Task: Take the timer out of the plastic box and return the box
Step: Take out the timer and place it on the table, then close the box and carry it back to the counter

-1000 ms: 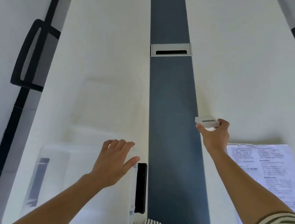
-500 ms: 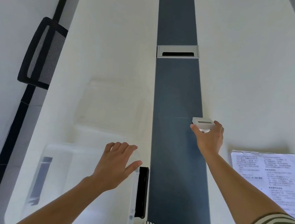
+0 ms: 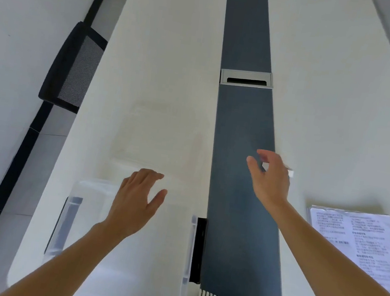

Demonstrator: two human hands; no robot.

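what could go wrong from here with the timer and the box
1. The timer sits right behind the right hand, which is open and blurred; a careless pullback could knock it along the table.
2. The left hand hovers open over the clear plastic box with no grip on it, and the box stands at the table's near edge, so a one-handed lift could tip or drop it.

Plastic box (image 3: 124, 251) lies left, papers (image 3: 360, 246) right, timer (image 3: 290, 173) between, farther back.

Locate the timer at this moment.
In the head view, the timer lies right of centre on the white table, just beyond the blue strip, mostly hidden behind the open right hand.
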